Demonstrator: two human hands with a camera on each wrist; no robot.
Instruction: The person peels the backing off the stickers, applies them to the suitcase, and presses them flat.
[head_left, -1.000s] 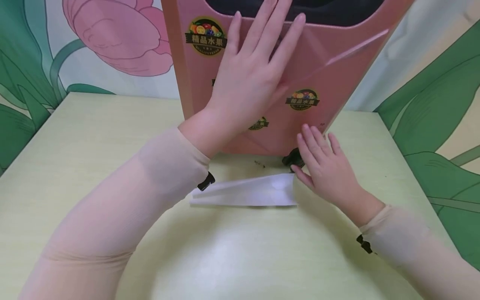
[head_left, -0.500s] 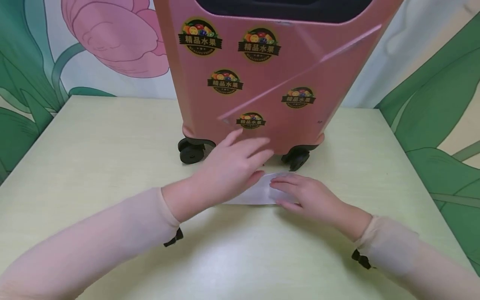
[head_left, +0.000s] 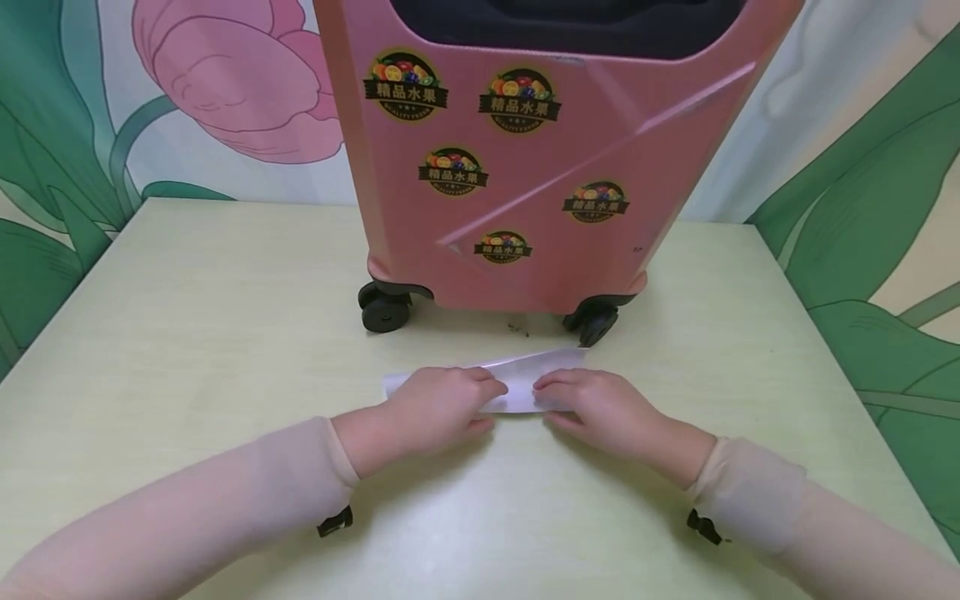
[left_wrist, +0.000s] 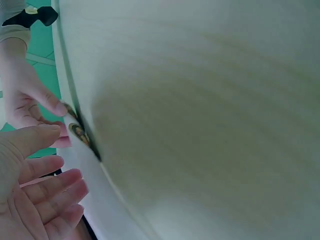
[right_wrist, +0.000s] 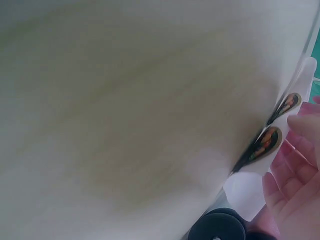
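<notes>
A white folded sticker sheet [head_left: 522, 398] lies across the table in front of the pink suitcase [head_left: 532, 154]. My right hand [head_left: 611, 410] pinches its right part, thumb at the near edge and fingers on the far side. Over the left part is my left hand [head_left: 431, 410], fingers loosely bent; the left wrist view shows its thumb and fingers apart, overlapping the sheet. Round dark fruit stickers [right_wrist: 267, 142] show on the sheet's near edge in both wrist views. Several matching fruit stickers [head_left: 521, 102] are on the suitcase front.
The suitcase stands upright on the pale table [head_left: 225, 308], its black wheels [head_left: 386, 310] just beyond the sheet. Small dark specks [head_left: 517, 328] lie between the wheels. A wall with a painted pink flower [head_left: 236, 87] is behind, and green painted leaves [head_left: 873, 200] border the right side.
My left hand has come down from the suitcase front to the sheet, uncovering stickers there. My right hand has moved from beside the right wheel onto the sheet's right part.
</notes>
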